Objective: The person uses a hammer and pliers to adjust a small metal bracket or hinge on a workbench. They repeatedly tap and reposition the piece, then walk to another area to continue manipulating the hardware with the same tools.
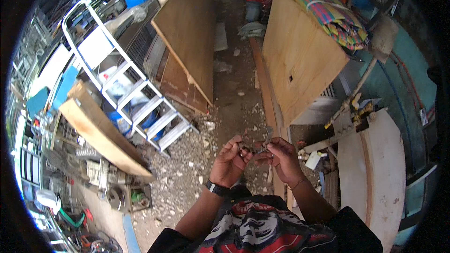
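My two hands meet in front of my body, above the rubble-strewn ground. My right hand [282,158] pinches a small curved piece of grey metal [269,133], whose bent end sticks up past the fingertips. Close beside it, the fingers of my left hand [229,160] are closed on a small dark part that looks joined to the same metal piece or touches it; I cannot tell which. A dark-banded watch [217,188] is on my left wrist and a thin bracelet on my right.
On the left an aluminium stepladder [140,96] leans near a thick wooden board [103,133]. Plywood sheets [185,37] [297,58] stand along both sides of a dirt passage [234,84]. A folded checkered tarp [323,9] tops the right sheet. A curved pale panel [375,173] lies at right.
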The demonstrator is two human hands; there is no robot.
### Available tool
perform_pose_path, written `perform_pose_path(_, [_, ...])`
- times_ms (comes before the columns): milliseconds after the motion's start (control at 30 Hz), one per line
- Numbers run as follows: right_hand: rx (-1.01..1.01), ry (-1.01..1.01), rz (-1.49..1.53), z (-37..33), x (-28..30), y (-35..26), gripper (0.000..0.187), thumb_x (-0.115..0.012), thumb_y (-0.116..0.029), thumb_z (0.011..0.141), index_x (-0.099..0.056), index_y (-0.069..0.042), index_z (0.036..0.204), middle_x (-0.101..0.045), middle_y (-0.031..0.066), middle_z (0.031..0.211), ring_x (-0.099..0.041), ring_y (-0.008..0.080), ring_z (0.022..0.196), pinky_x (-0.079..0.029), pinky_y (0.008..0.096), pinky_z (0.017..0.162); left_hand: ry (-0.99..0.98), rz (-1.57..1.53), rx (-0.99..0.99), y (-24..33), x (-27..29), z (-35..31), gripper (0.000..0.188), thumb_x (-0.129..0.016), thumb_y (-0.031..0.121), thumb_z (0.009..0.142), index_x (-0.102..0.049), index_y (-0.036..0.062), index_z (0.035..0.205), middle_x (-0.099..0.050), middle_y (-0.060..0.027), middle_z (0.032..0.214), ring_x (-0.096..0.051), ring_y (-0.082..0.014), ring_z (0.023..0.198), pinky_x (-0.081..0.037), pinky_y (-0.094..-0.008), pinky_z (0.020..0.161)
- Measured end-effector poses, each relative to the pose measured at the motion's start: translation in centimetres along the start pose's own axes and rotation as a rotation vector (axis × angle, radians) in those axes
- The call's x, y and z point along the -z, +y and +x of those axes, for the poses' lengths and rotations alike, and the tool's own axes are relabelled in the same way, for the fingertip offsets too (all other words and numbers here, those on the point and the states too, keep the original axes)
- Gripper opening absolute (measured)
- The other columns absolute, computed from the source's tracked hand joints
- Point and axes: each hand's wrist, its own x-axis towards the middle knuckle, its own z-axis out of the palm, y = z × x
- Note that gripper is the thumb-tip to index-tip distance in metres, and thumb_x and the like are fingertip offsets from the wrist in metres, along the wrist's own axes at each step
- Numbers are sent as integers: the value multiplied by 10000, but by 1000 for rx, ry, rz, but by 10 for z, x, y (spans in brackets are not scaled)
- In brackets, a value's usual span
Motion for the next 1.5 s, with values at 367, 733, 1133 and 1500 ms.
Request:
perform_pose_path(367, [6, 172, -76, 208, -6, -70, 203, -588, -121, 973, -620, 43, 1088, -702, 148, 967, -723, 241, 844, -634, 378, 753, -24, 698, 134, 107, -13, 215, 253, -581, 88, 986, -613, -10, 1217, -680, -79, 1033, -644, -190, 924, -511, -319, 815])
perform_pose_path(733, [48, -6, -584, 485, 25, -163, 197, -605, -130, 972, -632, 38, 1069, -694, 96, 874, -699, 185, 732, -599, 326, 656, 81, 947, -44, 196, 7, 461, 253, -630, 109, 974, -658, -29, 1183, -716, -107, 1027, -667, -165, 912, -532, -302, 822])
perform_pose_path(1133, [-352, -267, -397, 717, -11, -260, 168, -705, -151, 903, -669, 6, 859, -645, 85, 643, -608, 154, 483, -502, 298, 436, 23, 77, 105, 296, -9, 670, 231, -543, 93, 994, -618, -39, 1167, -644, -187, 1230, -645, -258, 1088, -543, -405, 891])
perform_pose_path(1500, [-287, -69, -154, 920, -26, -306, 227, -721, -201, 906, -668, 8, 976, -666, 86, 732, -639, 166, 564, -524, 301, 500, 118, 397, 199, 399, -13, 860, 279, -566, 80, 998, -601, -32, 1250, -681, -114, 1137, -672, -209, 948, -569, -343, 816])
